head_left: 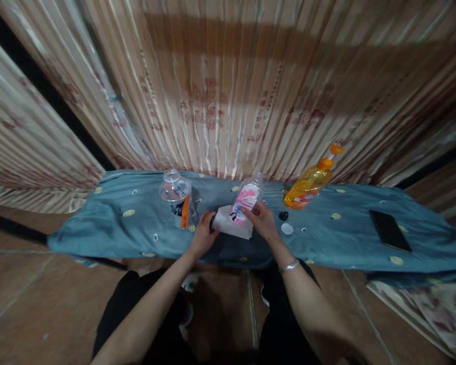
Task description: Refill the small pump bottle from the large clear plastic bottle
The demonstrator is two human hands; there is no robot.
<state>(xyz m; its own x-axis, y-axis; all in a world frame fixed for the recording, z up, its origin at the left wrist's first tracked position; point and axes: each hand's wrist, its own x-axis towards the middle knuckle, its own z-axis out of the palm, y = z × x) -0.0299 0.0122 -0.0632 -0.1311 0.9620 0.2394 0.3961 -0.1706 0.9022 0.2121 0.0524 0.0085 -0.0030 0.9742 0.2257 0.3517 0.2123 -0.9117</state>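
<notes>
My right hand [262, 219] grips a small clear bottle with a pink label [245, 199], tilted, over a white cloth [228, 224] on the blue-grey covered table [137, 223]. My left hand [204, 234] is closed at the cloth's left edge, pinching it beside a small dark thing I cannot make out. The bottle has no cap on.
A clear open bottle with an orange label [177, 195] stands left of my hands. An orange liquid bottle with a pump top [310, 183] leans at the right. A black cap [283, 216] and a white cap [287, 228] lie nearby. A dark phone [389, 230] lies far right. Curtains hang behind.
</notes>
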